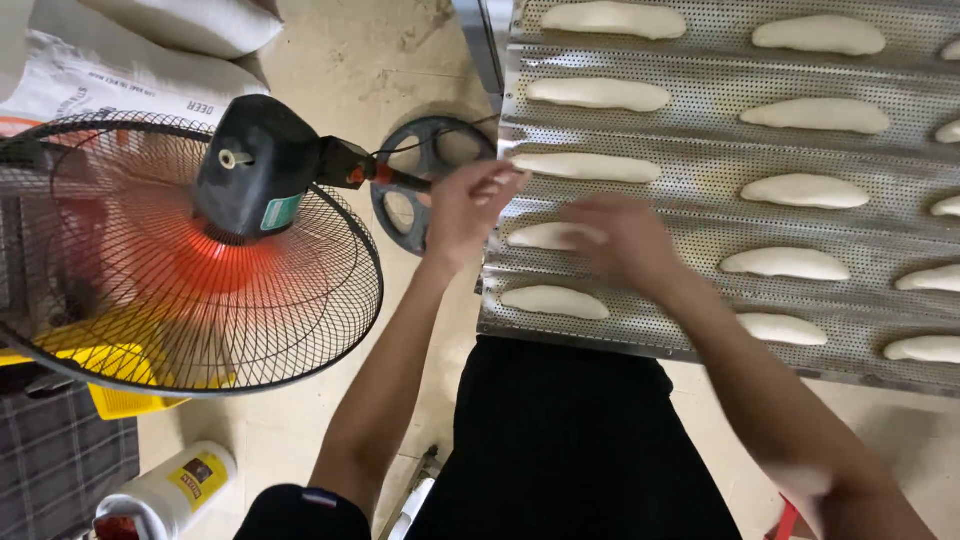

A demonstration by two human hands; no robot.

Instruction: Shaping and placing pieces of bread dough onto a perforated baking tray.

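Hands (470, 205) (625, 240) over dough piece (545, 236) on perforated tray (700, 190).

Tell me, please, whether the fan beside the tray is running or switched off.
Cannot tell: the fan shows no distinct blades behind its grille, yet blur elsewhere makes that inconclusive.

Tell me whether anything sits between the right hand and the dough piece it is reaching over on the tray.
Nothing visible does. The right hand hovers directly over the dough piece on the perforated tray, partly covering its end; motion blur hides whether they touch. The left hand is beside it at the tray's edge.
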